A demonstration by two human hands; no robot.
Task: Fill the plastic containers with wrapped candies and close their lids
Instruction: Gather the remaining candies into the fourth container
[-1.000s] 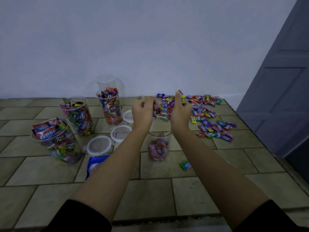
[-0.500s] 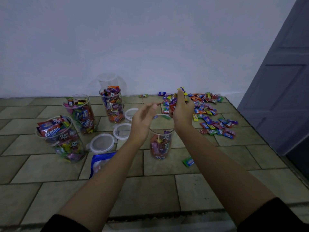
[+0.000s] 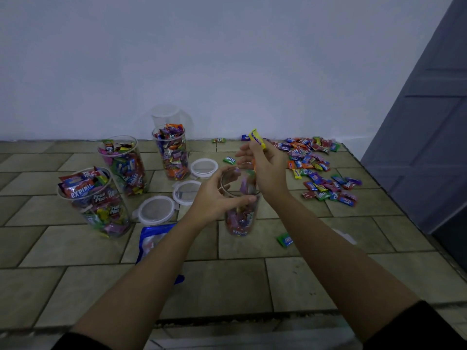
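Both hands are occupied: container (image 3: 241, 218) gripped by left hand (image 3: 217, 202), candies (image 3: 257, 138) pinched in right hand (image 3: 269, 169); spillage risked by misaimed release.

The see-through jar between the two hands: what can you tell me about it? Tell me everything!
The clear round plastic container stands upright on the tan tiled floor, with no lid on. Its lower half holds wrapped candies, mostly red, pink and purple. The left hand grips it near the rim, thumb across the front. The right hand is above its open mouth, pinching a yellow wrapped candy; whether it touches the rim cannot be told.
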